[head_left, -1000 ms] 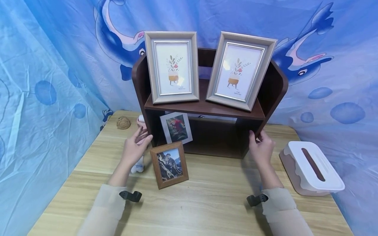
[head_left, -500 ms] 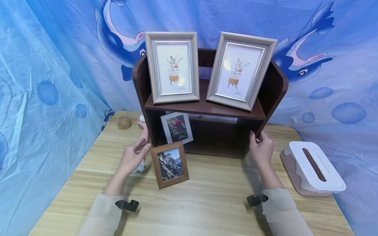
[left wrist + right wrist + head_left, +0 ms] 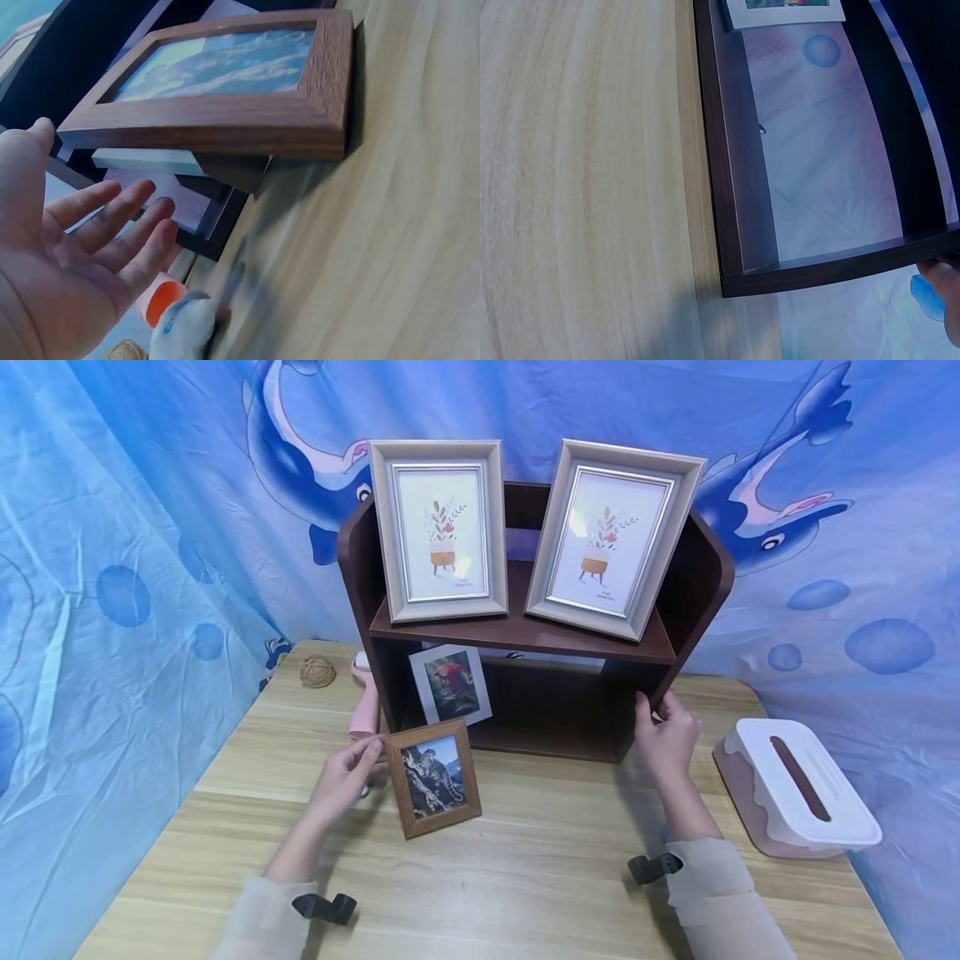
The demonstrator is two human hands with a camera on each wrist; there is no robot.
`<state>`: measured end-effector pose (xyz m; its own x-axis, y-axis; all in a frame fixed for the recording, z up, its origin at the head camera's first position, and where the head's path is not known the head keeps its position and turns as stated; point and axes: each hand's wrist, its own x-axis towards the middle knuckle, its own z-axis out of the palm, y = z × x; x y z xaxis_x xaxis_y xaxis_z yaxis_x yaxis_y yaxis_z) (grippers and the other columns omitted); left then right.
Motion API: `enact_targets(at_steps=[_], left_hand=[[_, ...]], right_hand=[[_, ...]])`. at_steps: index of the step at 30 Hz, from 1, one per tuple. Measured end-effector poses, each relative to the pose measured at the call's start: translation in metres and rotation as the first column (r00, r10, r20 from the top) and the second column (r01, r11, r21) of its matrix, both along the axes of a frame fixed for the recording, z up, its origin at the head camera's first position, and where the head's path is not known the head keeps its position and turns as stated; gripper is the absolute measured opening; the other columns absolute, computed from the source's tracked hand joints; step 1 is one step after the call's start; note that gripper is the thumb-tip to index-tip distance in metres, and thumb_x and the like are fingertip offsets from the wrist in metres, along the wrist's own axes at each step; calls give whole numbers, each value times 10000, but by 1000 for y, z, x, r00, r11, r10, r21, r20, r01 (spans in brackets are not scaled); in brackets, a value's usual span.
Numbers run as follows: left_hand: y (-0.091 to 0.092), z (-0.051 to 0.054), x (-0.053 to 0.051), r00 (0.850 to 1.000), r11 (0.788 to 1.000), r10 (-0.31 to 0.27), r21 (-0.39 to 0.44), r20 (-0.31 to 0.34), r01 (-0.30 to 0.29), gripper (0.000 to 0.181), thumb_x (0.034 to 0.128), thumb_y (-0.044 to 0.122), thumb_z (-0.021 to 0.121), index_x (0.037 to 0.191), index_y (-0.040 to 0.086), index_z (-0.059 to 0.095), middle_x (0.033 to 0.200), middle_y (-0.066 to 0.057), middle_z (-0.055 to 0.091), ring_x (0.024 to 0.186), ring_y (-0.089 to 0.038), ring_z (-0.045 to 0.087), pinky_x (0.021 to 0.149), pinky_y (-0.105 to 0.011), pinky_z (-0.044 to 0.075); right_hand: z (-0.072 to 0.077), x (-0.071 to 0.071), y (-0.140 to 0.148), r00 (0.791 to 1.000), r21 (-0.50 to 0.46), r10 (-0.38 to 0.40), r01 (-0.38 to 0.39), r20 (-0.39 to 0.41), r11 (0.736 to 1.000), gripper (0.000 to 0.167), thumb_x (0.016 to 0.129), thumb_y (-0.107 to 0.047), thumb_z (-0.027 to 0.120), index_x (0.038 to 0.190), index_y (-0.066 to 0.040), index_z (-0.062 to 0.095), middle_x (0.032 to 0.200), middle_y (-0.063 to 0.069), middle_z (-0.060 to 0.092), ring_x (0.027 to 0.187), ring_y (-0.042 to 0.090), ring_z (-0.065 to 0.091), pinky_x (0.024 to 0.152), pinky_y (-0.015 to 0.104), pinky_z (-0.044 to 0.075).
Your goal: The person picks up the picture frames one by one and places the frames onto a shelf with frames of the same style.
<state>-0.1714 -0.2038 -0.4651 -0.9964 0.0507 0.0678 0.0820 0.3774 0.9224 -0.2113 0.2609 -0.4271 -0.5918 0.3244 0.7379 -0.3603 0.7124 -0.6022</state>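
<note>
My left hand (image 3: 341, 781) is beside the left upper edge of the brown wooden picture frame (image 3: 438, 785), which stands tilted on the table and shows a spotted cat on rocks. In the left wrist view the thumb is at the frame's corner, and the other fingers (image 3: 127, 232) spread loosely behind it, apart from it. My right hand (image 3: 666, 737) grips the lower right side panel of the dark brown shelf (image 3: 517, 635) between thumb and fingers. A white picture frame (image 3: 483, 697) with a parrot leans inside the shelf's lower level, at its left.
Two silver-beige picture frames (image 3: 438, 612) (image 3: 633, 625) stand on the shelf's upper level. A pink tube-shaped thing (image 3: 365, 706) and a twine ball (image 3: 318, 671) lie at the left. A white-topped tissue box (image 3: 806, 785) stands right. A white soft-looking thing (image 3: 182, 326) shows low in the left wrist view.
My left hand has left the shelf's left side, moving down and towards me to the brown frame's edge. The right hand keeps its grip on the shelf.
</note>
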Motion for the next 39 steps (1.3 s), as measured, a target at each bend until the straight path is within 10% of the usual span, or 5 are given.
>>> enact_targets(at_steps=[19, 32, 39], left_hand=[[28, -15, 16, 988, 973, -12, 232, 153, -24, 400, 910, 65, 742, 1240, -120, 612, 1119, -265, 706, 854, -128, 740, 763, -298, 611], [29, -10, 19, 992, 976, -7, 217, 123, -20, 345, 896, 23, 738, 1198, -123, 654, 1018, -223, 738, 763, -113, 731, 716, -298, 613], [36, -2, 16, 991, 979, -103, 185, 82, 86, 369, 904, 72, 747, 1216, -108, 665, 1044, -227, 737, 835, -118, 737, 772, -281, 604]], right_hand=[[1, 2, 1, 1000, -36, 10, -9, 28, 999, 58, 891, 17, 688, 881, 74, 687, 863, 222, 742, 833, 369, 737, 627, -6, 417], [-1, 2, -1, 1000, -33, 13, -13, 6, 999, 53, 887, 32, 697, 863, 77, 683, 812, 197, 747, 757, 384, 722, 637, -14, 402], [0, 1, -1, 1000, -33, 18, -17, 22, 999, 75, 891, 27, 695, 847, 80, 667, 803, 197, 746, 749, 359, 725, 636, -7, 402]])
